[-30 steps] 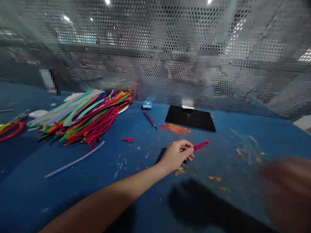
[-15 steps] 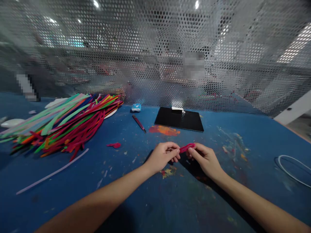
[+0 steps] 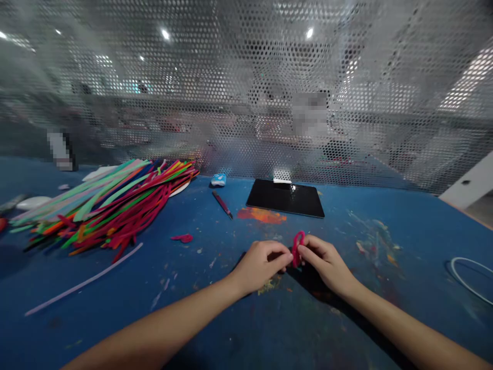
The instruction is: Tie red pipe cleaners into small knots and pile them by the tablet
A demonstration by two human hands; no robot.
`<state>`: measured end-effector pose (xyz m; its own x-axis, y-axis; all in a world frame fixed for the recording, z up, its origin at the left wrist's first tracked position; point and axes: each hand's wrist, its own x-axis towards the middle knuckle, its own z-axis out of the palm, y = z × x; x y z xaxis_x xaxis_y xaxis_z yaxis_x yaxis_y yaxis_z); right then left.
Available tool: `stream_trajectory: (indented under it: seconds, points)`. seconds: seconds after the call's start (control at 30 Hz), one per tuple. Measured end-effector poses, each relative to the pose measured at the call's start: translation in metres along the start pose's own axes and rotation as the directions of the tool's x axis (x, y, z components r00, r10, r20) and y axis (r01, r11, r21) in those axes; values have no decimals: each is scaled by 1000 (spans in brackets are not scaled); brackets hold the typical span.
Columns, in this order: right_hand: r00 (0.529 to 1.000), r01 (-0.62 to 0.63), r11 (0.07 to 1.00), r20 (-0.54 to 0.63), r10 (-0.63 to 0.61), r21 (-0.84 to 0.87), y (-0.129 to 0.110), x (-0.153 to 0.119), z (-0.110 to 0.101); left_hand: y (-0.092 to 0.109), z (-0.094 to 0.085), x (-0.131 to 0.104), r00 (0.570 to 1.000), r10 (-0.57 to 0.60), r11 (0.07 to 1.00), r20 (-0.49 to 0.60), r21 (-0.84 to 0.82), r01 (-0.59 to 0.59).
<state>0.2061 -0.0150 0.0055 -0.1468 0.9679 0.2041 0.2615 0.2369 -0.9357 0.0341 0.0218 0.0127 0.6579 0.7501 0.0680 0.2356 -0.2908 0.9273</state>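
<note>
A small loop of fuzzy magenta-red stem (image 3: 297,248) stands upright between my two hands, above the blue table. My right hand (image 3: 325,259) pinches its right side between thumb and fingertips. My left hand (image 3: 265,263) is closed at the thumb and index finger, its fingertips touching the loop's lower left side. Left of my hands, a small curled magenta piece (image 3: 185,238) lies on the table. Farther left is a large heap of coloured fuzzy stems (image 3: 127,200), with one lilac stem (image 3: 87,282) in front of it.
A black tablet (image 3: 285,198) lies beyond my hands, with a dark red pen-like tool (image 3: 222,204) and a small blue-and-white item (image 3: 218,180) to its left. A white cable (image 3: 468,261) curves at the right. Perforated metal mesh (image 3: 246,92) rises behind the blue table (image 3: 215,334).
The magenta piece has turned from lying nearly level between my fingers to an upright, open loop. The view has tipped slightly, so the table things appear lower.
</note>
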Motion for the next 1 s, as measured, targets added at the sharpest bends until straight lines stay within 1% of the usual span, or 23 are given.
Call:
stream_trajectory:
  seconds: [0.1,0.2,0.3,0.37,0.43,0.53,0.63,0.73,0.87,0.93,1.0]
  points:
    - [1000,16,1000,13,-16,-2,2,-1,0,0,1,0,999,24,999,-44,-34,-25]
    - [998,25,1000,51,-25,-4,4,-3,0,-2,3,1,998,15,991,-68,-134,-24]
    - [995,23,1000,92,-23,8,5,-5,0,-4,5,1,995,28,975,-96,-217,-48]
    - [996,18,1000,92,-19,19,5,-7,1,-4,7,0,992,27,965,-127,-254,-59]
    - [998,10,999,68,-12,32,3,-11,2,-2,10,-2,987,2,959,-163,-280,-48]
    - [1000,-9,998,5,8,67,-1,-17,6,0,15,-7,979,-44,953,-198,-303,-18]
    - [999,-34,992,-26,38,119,-2,-21,12,2,20,-11,974,-37,951,-225,-306,-34]
    - [998,-58,969,-3,60,239,-2,-23,16,3,24,-15,969,0,948,-246,-308,-78]
    - [991,-131,886,74,109,444,-1,-22,16,3,26,-17,968,19,950,-252,-298,-96]
    - [988,-155,878,98,123,453,-1,-21,16,4,26,-17,961,17,953,-275,-286,-98]
    - [988,-153,898,92,126,413,1,-21,15,5,24,-16,954,12,950,-299,-294,-104]
